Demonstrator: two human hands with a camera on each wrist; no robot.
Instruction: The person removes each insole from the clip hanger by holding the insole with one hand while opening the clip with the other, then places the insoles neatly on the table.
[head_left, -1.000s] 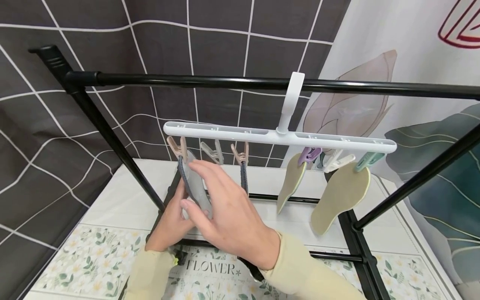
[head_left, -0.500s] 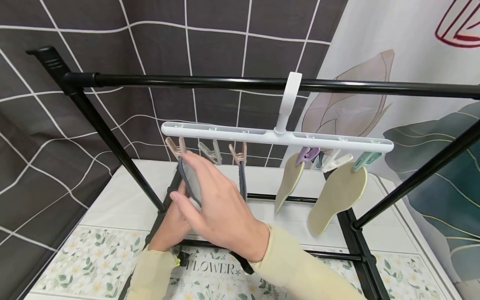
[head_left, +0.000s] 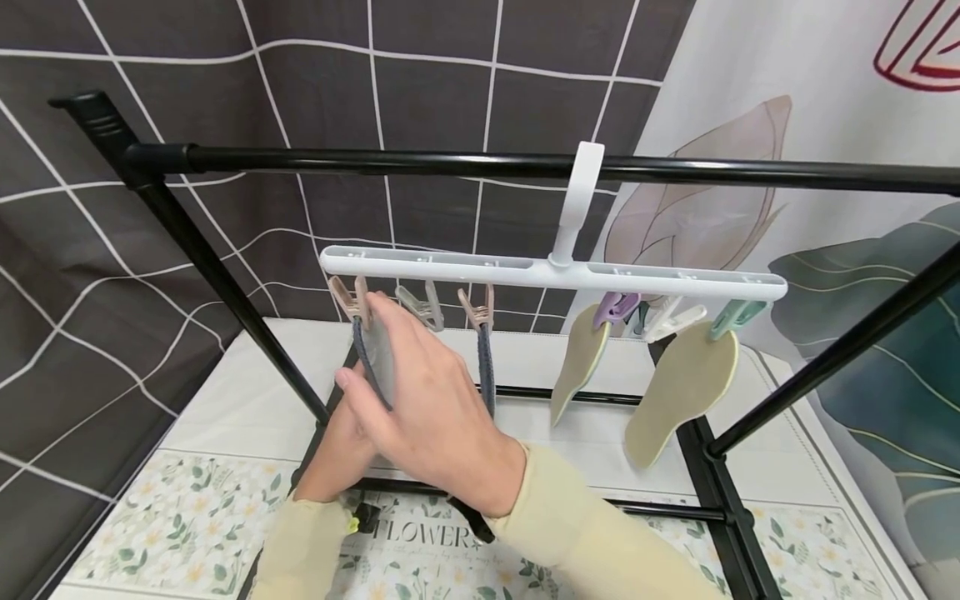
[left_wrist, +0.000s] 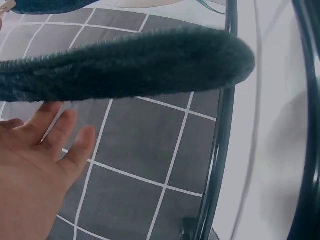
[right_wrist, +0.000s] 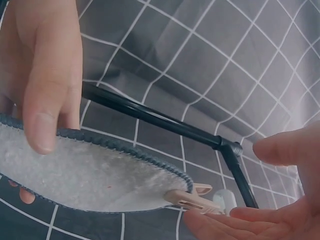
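Note:
A plush grey insole (head_left: 377, 358) with a dark stitched edge hangs from a pink clip (head_left: 360, 300) at the hanger's left end. My left hand (head_left: 339, 446) holds its lower part. In the right wrist view, the left thumb (right_wrist: 42, 130) presses the pale fluffy face, and fingertips show past the far edge. My right hand (head_left: 431, 408) is just right of the insole and covers part of it. Near the clip, its fingers (right_wrist: 265, 217) are extended and the thumb stands apart. The insole's dark side (left_wrist: 150, 65) shows in the left wrist view.
A white clip hanger (head_left: 450, 267) hooks over a black rack bar (head_left: 375, 162). A second dark-edged insole (head_left: 486, 367) and two beige insoles (head_left: 678, 396) hang from it. A grey clip (head_left: 422, 307) holds nothing. Black rack legs flank the hands.
My right hand has shifted left and covers more of the grey insole. The left hand stays on the insole's lower part, with little change.

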